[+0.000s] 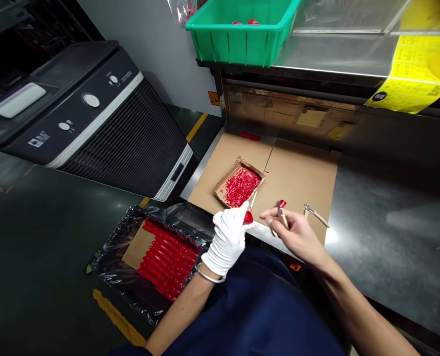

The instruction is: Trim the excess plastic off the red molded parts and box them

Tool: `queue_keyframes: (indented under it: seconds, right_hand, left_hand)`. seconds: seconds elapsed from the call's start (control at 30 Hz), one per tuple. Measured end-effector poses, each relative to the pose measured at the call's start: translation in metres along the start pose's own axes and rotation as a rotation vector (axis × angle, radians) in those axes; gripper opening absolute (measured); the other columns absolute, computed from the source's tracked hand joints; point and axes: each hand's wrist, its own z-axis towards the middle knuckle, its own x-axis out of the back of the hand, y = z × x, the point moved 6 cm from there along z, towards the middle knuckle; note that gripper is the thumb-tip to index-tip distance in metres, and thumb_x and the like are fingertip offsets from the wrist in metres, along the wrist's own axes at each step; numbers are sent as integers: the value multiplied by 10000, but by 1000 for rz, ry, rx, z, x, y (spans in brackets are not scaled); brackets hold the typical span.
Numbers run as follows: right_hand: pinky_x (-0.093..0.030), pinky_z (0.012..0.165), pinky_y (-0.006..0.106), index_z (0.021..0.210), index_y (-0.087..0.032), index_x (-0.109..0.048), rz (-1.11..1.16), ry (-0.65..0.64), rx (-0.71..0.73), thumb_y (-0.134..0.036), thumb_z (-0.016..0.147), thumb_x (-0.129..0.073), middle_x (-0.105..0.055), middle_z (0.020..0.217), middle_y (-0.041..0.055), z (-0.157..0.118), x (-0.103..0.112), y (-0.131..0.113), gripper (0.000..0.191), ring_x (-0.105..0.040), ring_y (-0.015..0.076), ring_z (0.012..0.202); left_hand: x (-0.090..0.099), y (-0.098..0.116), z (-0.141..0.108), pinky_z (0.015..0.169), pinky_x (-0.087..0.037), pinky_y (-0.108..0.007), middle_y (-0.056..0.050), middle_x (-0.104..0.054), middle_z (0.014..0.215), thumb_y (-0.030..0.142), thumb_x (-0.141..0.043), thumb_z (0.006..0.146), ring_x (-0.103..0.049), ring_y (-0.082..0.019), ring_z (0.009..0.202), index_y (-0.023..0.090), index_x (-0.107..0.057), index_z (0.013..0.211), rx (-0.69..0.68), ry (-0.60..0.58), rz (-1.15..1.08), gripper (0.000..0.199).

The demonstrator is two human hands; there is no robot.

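My left hand point(227, 237), in a white glove, is closed around a red plastic part point(248, 217), whose round hollow end shows past the fingers. In my bare right hand point(297, 232) is a pair of pliers point(283, 218) with pale handles. A small red piece point(282, 203) shows at the tool's tip; whether the jaws grip it I cannot tell. The two hands are a short way apart above the table's front edge. Just beyond the left hand lies a shallow cardboard tray point(220, 190) full of small red scraps point(242, 185).
Cardboard sheets point(297, 168) cover part of the metal table point(383, 222). More pliers point(317, 215) lie at right. At lower left, a black-lined box point(112, 267) holds rows of red parts point(168, 257). A green bin point(238, 44) stands on the shelf; a dark machine point(123, 123) is at left.
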Motion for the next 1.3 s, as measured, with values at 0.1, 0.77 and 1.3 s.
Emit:
queue_keyframes:
  seconds: [0.1,0.77,1.3]
  right_hand:
    - [-358,546,251,977,-179,-663,-67,-60,126,-394,893,-569,-514,666,-18,-1,-8,-9,250,-420,113,586]
    - [-388,638,245,1137,-215,-648,-703,-28,498,-321,1004,-466,-687,907,27,-9,17,-16,249,-598,117,714]
    - [-243,538,297,1183,-246,-658,-1112,127,750,-318,957,-563,-641,781,-9,-24,9,-27,256,-493,101,569]
  left_hand:
    - [-2,1,-3,954,-424,-436,-164,-618,1202,285,-473,984,-585,-277,1091,158,-326,1504,-21,9,-84,555]
    - [2,-10,-8,901,-472,-344,-92,-609,1102,206,-429,963,-598,-201,997,172,-517,1167,223,-130,-664,225]
    - [2,-8,-10,867,-485,-332,-109,-648,1083,242,-384,972,-630,-208,956,146,-563,1154,246,-130,-774,272]
